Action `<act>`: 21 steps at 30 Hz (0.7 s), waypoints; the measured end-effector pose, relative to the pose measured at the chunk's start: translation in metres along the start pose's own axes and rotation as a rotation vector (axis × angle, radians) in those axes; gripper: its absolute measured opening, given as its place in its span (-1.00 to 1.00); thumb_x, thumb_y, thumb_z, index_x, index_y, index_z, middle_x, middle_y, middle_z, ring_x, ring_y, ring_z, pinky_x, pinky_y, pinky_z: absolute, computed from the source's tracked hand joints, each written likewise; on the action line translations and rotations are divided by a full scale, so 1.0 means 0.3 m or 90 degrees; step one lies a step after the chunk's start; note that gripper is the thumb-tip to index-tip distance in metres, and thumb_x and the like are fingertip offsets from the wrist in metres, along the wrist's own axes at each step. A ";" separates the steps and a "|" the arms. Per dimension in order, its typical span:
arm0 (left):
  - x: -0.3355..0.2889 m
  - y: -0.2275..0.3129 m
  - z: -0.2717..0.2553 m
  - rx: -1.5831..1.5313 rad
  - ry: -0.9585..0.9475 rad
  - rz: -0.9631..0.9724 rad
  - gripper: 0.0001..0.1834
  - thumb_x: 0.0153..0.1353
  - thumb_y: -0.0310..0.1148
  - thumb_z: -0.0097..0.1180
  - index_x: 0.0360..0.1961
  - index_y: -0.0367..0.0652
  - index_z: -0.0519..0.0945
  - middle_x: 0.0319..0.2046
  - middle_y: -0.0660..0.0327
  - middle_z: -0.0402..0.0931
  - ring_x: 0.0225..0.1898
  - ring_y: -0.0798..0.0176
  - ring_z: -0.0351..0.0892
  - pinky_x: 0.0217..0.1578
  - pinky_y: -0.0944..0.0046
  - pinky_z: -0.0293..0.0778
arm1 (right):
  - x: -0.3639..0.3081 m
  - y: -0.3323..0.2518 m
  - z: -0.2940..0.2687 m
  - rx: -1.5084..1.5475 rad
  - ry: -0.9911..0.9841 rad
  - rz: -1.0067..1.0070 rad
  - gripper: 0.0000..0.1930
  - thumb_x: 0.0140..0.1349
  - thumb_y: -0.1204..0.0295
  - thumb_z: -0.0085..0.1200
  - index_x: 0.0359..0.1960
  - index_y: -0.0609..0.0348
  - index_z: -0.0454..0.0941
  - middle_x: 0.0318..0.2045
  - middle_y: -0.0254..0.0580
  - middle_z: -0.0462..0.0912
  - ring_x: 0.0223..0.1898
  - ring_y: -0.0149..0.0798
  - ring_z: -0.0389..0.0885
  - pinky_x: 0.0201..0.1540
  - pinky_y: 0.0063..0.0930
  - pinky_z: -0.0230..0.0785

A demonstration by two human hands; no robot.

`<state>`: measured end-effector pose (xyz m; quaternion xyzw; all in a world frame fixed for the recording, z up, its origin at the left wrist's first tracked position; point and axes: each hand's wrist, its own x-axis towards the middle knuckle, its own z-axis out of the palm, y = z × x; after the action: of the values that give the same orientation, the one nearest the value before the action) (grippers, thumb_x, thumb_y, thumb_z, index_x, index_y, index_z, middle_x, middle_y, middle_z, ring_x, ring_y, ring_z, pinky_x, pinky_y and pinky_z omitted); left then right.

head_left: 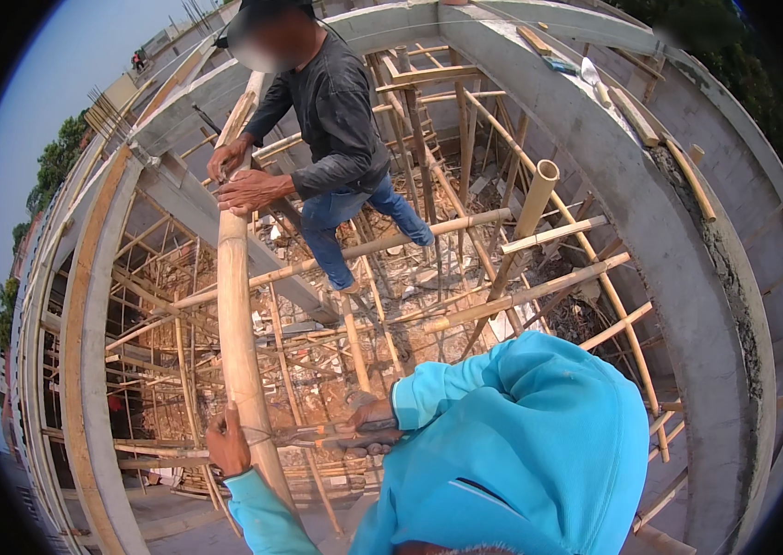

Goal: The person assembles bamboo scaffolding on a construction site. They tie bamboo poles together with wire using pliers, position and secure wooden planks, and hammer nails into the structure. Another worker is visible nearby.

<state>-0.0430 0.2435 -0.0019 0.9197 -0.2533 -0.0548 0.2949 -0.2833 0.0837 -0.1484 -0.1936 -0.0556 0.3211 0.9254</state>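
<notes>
Curling against pale, round bamboo pole, left edge: left hand.
Sitting beyond right edge: right hand, grip unclear.

This is an outdoor building site, with concrete beams and bamboo poles.

To my right I see a grey concrete beam; along its top lie a trowel, a board and a slim strip. Well below, I make out brown ground, with pale rubble scattered over it.
</notes>
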 end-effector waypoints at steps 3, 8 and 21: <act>0.003 -0.003 -0.002 0.017 -0.017 -0.034 -0.25 0.24 0.23 0.18 -0.08 -0.43 0.70 -0.30 -0.11 0.69 -0.23 0.02 0.64 -0.07 0.02 0.47 | 0.063 0.044 -0.050 -0.389 0.155 0.000 -0.42 0.38 -0.14 0.04 0.19 0.03 0.53 -0.42 -0.33 0.56 -0.39 -0.35 0.52 -0.24 -0.27 0.38; 0.015 -0.025 0.004 0.014 -0.026 -0.033 -0.31 0.28 0.17 0.17 -0.07 -0.39 0.70 -0.26 -0.10 0.70 -0.20 0.00 0.66 -0.06 0.03 0.46 | 0.085 0.038 -0.060 -0.385 0.204 0.122 -0.51 0.33 -0.11 0.09 0.01 0.01 0.53 -0.52 -0.37 0.47 -0.44 -0.35 0.45 -0.30 -0.26 0.33; 0.011 -0.003 -0.004 0.053 -0.021 -0.030 -0.32 0.27 0.21 0.14 -0.04 -0.28 0.72 -0.21 -0.14 0.70 -0.14 -0.16 0.67 -0.07 -0.02 0.46 | -0.180 0.056 -0.414 0.181 0.668 -0.199 -0.90 0.12 0.55 -0.05 -0.32 0.27 0.45 -0.39 0.03 0.54 -0.33 0.07 0.58 -0.28 0.04 0.53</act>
<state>-0.0394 0.2431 -0.0012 0.9359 -0.2384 -0.0664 0.2507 -0.3072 0.0223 -0.2680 -0.1902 0.4275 0.0451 0.8826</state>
